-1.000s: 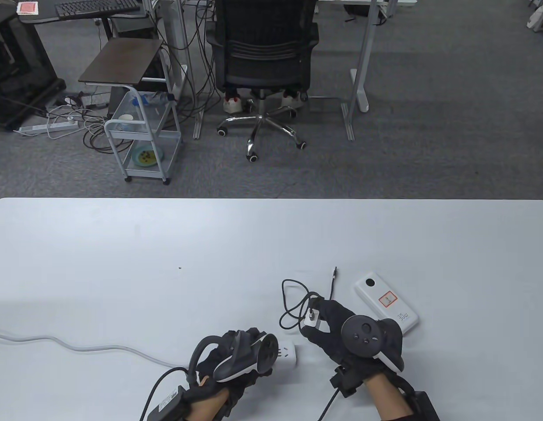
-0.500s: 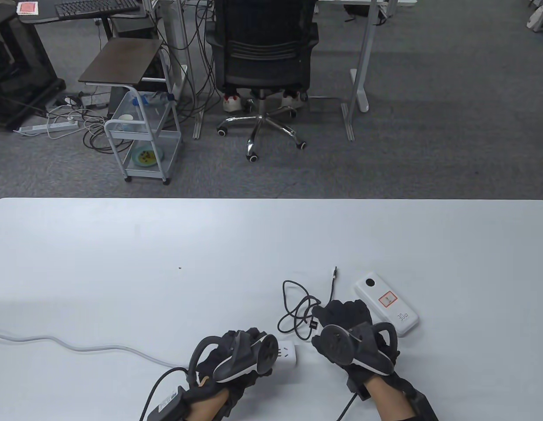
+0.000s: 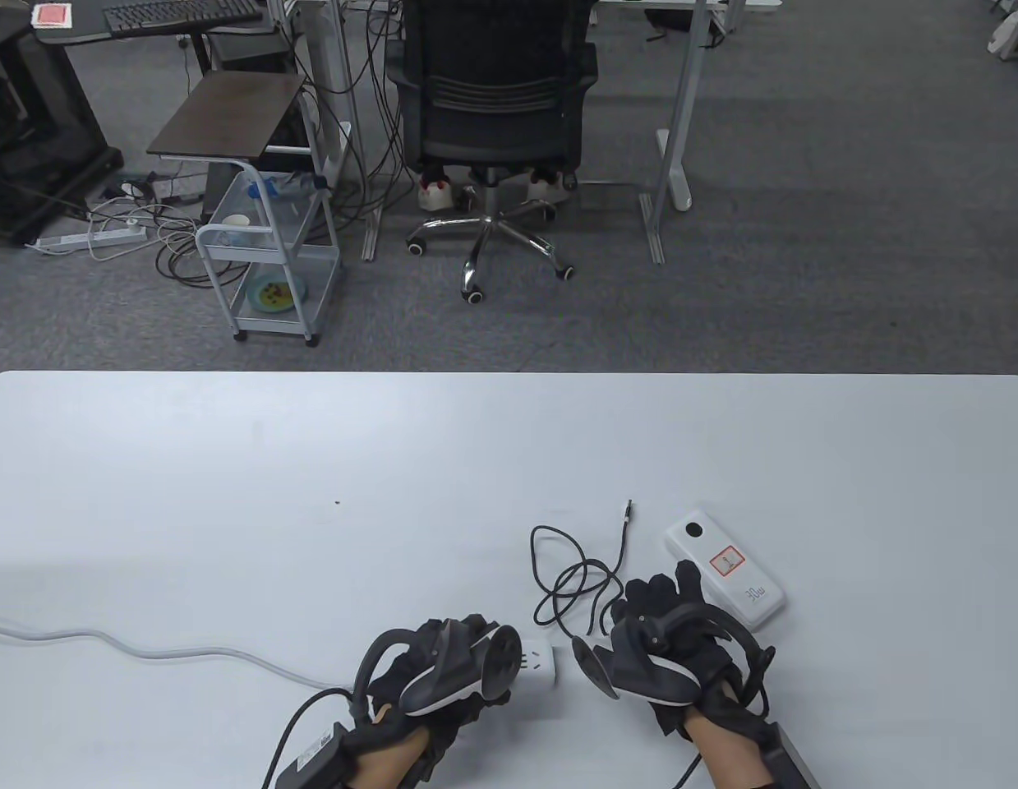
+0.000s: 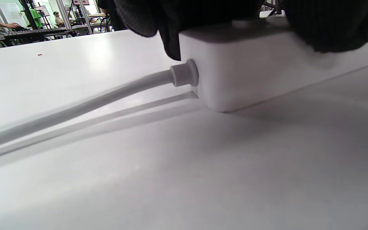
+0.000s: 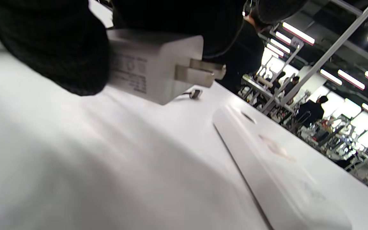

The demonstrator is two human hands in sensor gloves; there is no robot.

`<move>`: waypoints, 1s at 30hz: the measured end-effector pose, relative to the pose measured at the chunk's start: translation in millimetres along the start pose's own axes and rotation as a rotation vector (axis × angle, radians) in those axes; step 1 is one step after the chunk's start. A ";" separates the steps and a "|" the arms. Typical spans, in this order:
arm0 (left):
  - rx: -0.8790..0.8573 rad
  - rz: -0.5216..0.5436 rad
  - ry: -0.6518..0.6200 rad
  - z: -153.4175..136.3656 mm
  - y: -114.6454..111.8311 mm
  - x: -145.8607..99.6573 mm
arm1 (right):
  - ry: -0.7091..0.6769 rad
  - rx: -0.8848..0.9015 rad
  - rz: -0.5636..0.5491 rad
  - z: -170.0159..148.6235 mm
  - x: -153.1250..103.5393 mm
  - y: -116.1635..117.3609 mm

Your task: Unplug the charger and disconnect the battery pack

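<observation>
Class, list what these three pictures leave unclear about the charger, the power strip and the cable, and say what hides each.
- White wall charger: hidden in the table view under the gloved right hand; its label print is blurred in the right wrist view.
- White power strip: its sockets are mostly covered by the left hand in both views.
- Thin black cable: the charger end is hidden beneath the right hand.

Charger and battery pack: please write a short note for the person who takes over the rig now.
Left hand presses on the white power strip, which lies on the table.
Right hand grips the charger, prongs bare, just above the table.
Battery pack lies beside the right hand; the black cable has its free end lying apart from the pack.
Done: charger unplugged, pack disconnected.
Left: probably set the charger down and let go.
</observation>
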State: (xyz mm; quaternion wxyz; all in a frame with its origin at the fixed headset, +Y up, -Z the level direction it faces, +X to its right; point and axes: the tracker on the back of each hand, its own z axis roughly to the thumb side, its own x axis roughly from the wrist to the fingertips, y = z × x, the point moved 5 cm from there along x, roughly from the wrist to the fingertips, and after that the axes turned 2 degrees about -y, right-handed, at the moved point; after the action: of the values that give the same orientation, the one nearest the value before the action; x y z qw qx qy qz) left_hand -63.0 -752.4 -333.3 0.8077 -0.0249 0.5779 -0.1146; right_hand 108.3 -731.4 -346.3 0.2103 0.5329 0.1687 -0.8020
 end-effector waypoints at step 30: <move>-0.003 -0.020 -0.020 2.9 -3.2 -3.5 | 0.002 0.219 0.122 -18.6 2.5 25.3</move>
State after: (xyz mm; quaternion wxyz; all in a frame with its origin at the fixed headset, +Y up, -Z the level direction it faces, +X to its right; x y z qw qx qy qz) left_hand -61.9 -755.0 -328.5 0.8123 -0.0330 0.5695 -0.1215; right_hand 135.0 -744.2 -356.8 0.1991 0.5629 0.0474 -0.8008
